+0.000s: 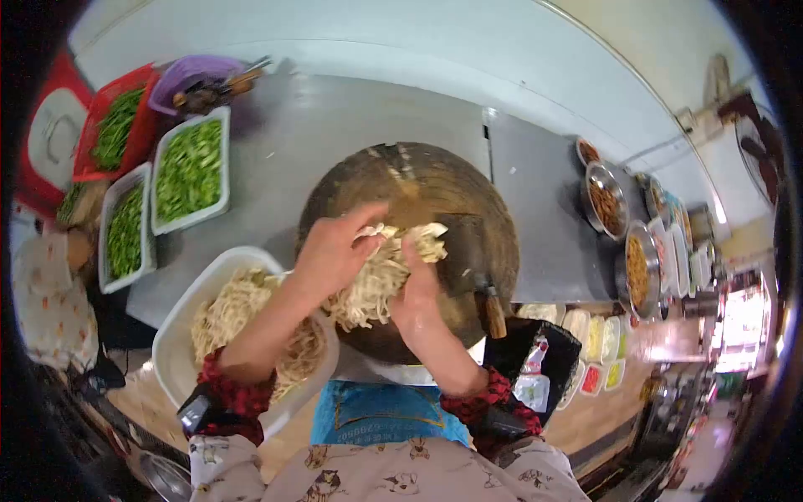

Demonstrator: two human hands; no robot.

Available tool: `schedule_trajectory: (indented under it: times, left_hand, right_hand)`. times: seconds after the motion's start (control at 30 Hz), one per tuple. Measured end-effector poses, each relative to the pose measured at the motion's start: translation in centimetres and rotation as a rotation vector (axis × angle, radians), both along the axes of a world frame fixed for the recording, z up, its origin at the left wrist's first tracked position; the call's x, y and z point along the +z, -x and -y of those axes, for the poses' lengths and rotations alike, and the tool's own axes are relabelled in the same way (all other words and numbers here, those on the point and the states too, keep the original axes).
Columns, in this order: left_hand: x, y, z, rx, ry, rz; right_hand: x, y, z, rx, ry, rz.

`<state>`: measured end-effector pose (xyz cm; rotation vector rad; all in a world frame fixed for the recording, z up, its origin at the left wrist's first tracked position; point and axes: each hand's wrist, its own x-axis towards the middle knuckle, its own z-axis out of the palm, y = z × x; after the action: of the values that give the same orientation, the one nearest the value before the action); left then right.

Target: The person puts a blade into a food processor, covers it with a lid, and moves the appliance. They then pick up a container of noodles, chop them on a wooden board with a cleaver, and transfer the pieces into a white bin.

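Note:
A clump of pale, stringy mushrooms (372,289), resembling enoki, is held over the round wooden chopping block (351,180). My right hand (417,291) grips its right side, thumb on top. At the clump's upper left, my left hand (335,253) has curled fingers and a small pale piece between fingers and thumb. Just right of my right hand, a cleaver (462,251) lies flat on the block, its wooden handle pointing toward me. Below my left forearm stands a white plastic tub (177,322) with more of the pale strands, partly hidden by that arm.
Chopped greens fill white trays (226,159) at the left, near a red basket (150,109) and a purple bowl (180,79). Metal bowls (595,213) of food line the right counter. A black container (562,356) stands front right. A person's patterned sleeve (50,293) shows far left.

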<state>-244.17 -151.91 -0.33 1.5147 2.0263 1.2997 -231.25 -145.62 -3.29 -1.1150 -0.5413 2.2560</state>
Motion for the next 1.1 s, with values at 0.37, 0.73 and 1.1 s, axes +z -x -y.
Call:
schedule_trajectory:
  times: [0.37, 0.73, 1.1]
  left_hand:
    - [-3.9, -6.8, -5.5, -0.268, 0.607, -0.464]
    - [-7.4, -7.8, -7.1, -0.174, 0.381, -0.498]
    - [-6.3, -14.9, -11.4, -0.074, 0.544, -0.564]
  right_hand:
    - [-3.2, -12.8, -4.7, 0.383, -0.397, 0.293]
    - [-3.4, -18.0, -12.1, 0.731, -1.169, 1.023]
    - [1.8, -18.0, -13.1, 0.758, -1.230, 1.207]
